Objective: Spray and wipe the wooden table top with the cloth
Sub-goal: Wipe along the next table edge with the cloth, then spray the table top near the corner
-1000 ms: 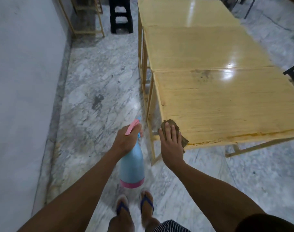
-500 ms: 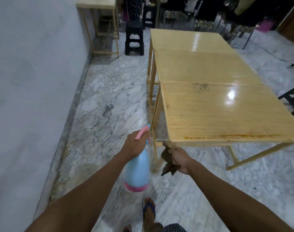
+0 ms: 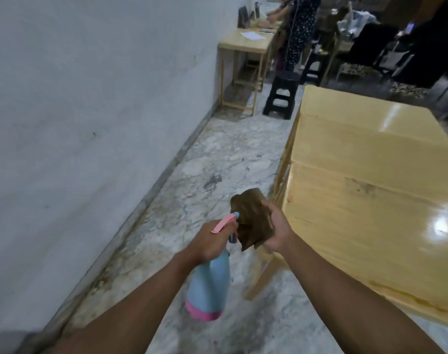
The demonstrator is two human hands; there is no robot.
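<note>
My left hand (image 3: 209,242) grips the neck of a light blue spray bottle (image 3: 209,284) with a pink base and pink trigger, held over the floor. My right hand (image 3: 276,229) holds a brown cloth (image 3: 251,217) in the air, just left of the wooden table's near left corner and close to the bottle's nozzle. The wooden table top (image 3: 376,213) stretches along the right side, glossy with light reflections and a dark knot mark.
A grey wall (image 3: 90,111) runs along the left. Marble floor (image 3: 212,169) lies between wall and table. A black stool (image 3: 281,94) and a small wooden table (image 3: 245,44) stand at the back, with people and chairs beyond.
My right hand lifted the cloth off the table corner, dropped below the edge, then raised it beside the spray nozzle. The view swung left and up toward the wall.
</note>
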